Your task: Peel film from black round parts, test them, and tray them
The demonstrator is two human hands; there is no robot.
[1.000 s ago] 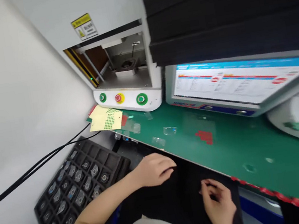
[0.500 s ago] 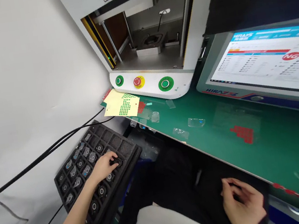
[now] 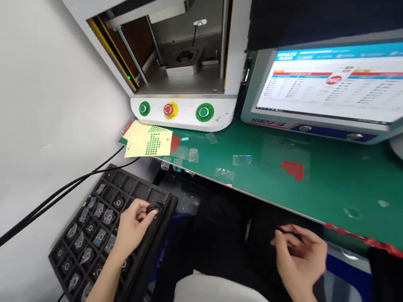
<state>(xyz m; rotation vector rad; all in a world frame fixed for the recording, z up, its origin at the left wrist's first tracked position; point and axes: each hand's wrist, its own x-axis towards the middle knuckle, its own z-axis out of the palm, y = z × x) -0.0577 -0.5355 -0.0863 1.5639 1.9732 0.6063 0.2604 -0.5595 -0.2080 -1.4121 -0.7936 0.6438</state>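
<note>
My left hand [image 3: 131, 228] reaches down to a black compartment tray [image 3: 85, 241] at my lower left, fingers pinched on a small round black part [image 3: 154, 209] at the tray's near-right corner. The tray holds several similar small parts in its cells. My right hand [image 3: 302, 257] hovers below the front edge of the green bench [image 3: 325, 187], fingers curled together around a thin dark item with a red tip that I cannot make out.
A white press machine [image 3: 176, 63] with an open bay, two green buttons and a red stop button [image 3: 171, 109] stands at the back. A slanted monitor [image 3: 344, 85] sits to its right. A yellow sheet [image 3: 146, 142], clear film scraps, red stickers [image 3: 292, 170] and black cables [image 3: 42, 209] lie around.
My left hand moved from my lap out to the tray and closed on a round black part. My right hand shifted slightly, staying curled below the bench edge. The view swung left.
</note>
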